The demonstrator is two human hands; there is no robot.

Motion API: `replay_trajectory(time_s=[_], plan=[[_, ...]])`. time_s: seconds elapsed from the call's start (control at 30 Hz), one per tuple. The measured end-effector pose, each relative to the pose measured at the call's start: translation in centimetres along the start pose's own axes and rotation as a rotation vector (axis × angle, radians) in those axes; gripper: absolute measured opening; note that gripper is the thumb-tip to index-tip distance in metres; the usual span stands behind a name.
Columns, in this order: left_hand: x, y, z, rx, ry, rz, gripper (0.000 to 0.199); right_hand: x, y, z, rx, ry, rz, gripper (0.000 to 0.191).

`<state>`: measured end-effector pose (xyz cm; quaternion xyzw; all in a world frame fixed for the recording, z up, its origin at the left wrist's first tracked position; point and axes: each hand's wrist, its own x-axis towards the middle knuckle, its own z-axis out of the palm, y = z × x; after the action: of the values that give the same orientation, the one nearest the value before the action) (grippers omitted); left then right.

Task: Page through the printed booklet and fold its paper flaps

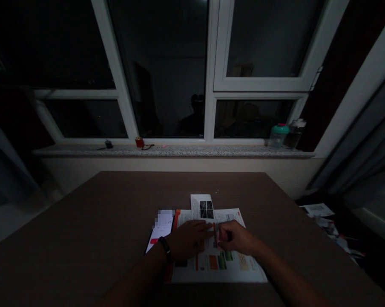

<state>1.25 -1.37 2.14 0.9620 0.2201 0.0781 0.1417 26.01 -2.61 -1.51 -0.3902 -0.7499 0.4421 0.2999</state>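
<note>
My left hand [190, 238], with a dark band on its wrist, lies flat on a printed sheet [227, 273] with coloured pictures, its fingers spread toward the right. Close to those fingertips, my right hand [235, 238] is closed in a pinch on the same sheet. What it holds is too dark and small to name. A thin reddish strip [215, 233] stands out between the two hands. A smaller paper [199, 204] with dark pictures lies at the sheet's top edge. Left of the sheet, a lit phone [162, 230] rests on the table.
The brown table [116, 204] reaches to the wall under a window. On the stone sill [186, 150] stand a red jar [139, 142], a small dark bottle [108, 143], and two drink bottles [278, 135]. Papers [320, 209] lie beyond the table's right edge.
</note>
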Motion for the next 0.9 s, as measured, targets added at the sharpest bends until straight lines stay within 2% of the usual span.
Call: replay_trajectory(time_s=[0.17,0.3,0.43,0.63,0.9], plan=[[-0.1,-0.3,-0.2,0.006,-0.03,-0.012,0.068,-0.4,-0.3,0.1,-0.013,-0.087,-0.005,0.026],[-0.2,-0.5,0.0,0.039,-0.006,-0.054,0.065,-0.3,-0.3,-0.3,-0.139,0.016,-0.046,0.016],[-0.2,-0.3,0.2,0.099,0.036,-0.131,0.062,-0.1,-0.4,-0.8,-0.198,0.119,-0.046,0.014],[-0.1,-0.3,-0.3,0.092,-0.046,-0.144,0.069,-0.1,-0.1,-0.9,-0.208,0.112,-0.054,0.011],[0.0,-0.6,-0.5,0.119,-0.051,-0.136,0.069,-0.1,-0.1,-1.1,-0.238,0.122,-0.053,0.013]])
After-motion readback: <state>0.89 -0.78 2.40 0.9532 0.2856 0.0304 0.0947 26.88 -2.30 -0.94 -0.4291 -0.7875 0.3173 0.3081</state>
